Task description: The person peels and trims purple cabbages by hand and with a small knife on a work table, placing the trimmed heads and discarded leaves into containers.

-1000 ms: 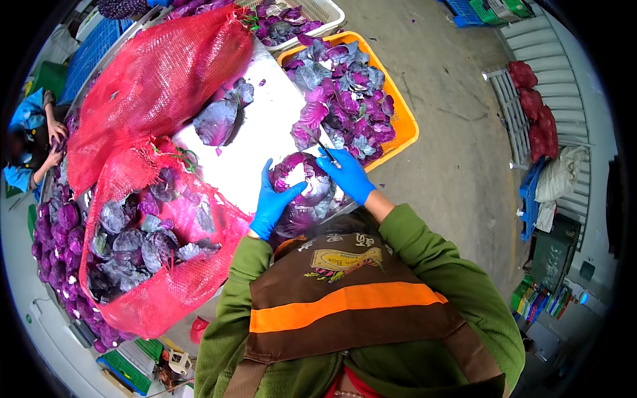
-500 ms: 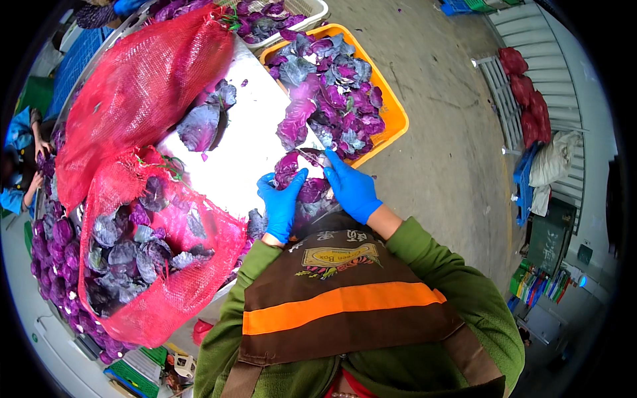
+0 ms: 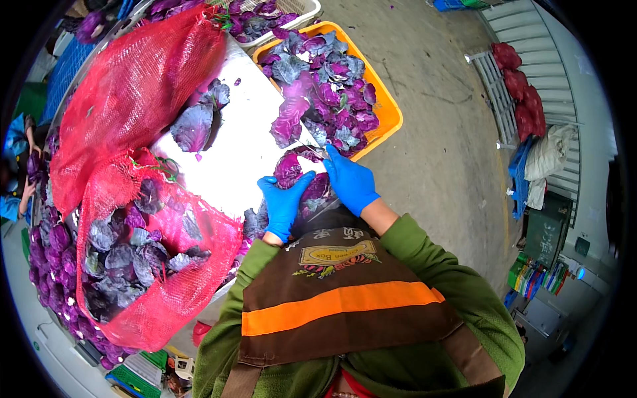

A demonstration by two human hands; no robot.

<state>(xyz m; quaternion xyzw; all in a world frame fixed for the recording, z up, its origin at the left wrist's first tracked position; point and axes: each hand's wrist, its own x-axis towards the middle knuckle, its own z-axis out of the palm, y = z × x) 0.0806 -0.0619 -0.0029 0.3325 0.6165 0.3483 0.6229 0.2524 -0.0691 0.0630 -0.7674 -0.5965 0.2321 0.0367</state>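
Head | L hand [image 3: 283, 202] on rnd leafy cabbage [image 3: 290, 168] | R hand [image 3: 352, 184] w/ thin blade [image 3: 311, 149]

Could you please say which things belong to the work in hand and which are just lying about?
In the work:
purple cabbage, held by the left hand
thin knife, at the right hand
orange crate of leaves, nearby

Apparently lying about:
red sacks, far right
white sacking

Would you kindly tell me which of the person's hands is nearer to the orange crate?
The right hand is nearer, just below the orange crate in the picture; the left hand is farther down and left, against the purple cabbage.
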